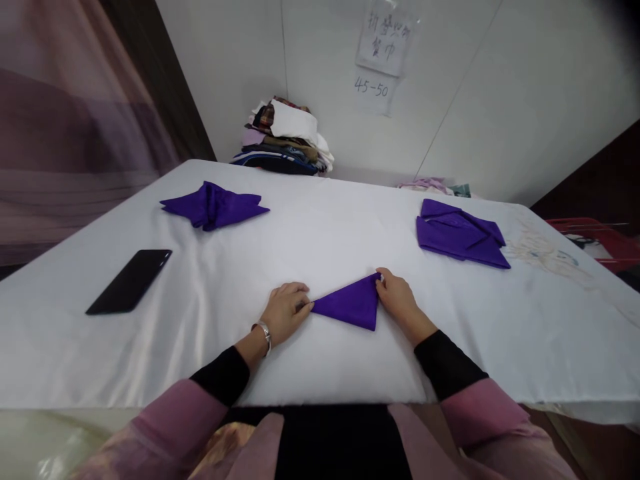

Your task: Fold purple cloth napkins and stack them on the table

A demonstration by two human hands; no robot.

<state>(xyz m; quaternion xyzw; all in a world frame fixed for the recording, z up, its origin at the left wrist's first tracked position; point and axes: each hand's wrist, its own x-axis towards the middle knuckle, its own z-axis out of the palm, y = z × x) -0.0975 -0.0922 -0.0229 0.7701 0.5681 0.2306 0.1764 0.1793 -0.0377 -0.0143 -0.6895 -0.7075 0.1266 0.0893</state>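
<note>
A purple napkin (351,303), folded into a narrow triangle, lies on the white tablecloth (320,373) between my hands. Its thin left tip is pinched between the thumb and fingers of my left hand (286,312), which wears a silver bracelet at the wrist. At the wide end, my right hand (397,297) grips the upper corner, thumb and fingers closed on the cloth. The lower right corner of the triangle points toward me, free of both hands.
A folded purple napkin (213,205) rests at the back left, another folded purple napkin (457,233) at the back right. A black phone (131,281) lies at left. Stacked clothes (287,137) stand behind the table's far edge, beneath handwritten paper signs (384,40) on the wall.
</note>
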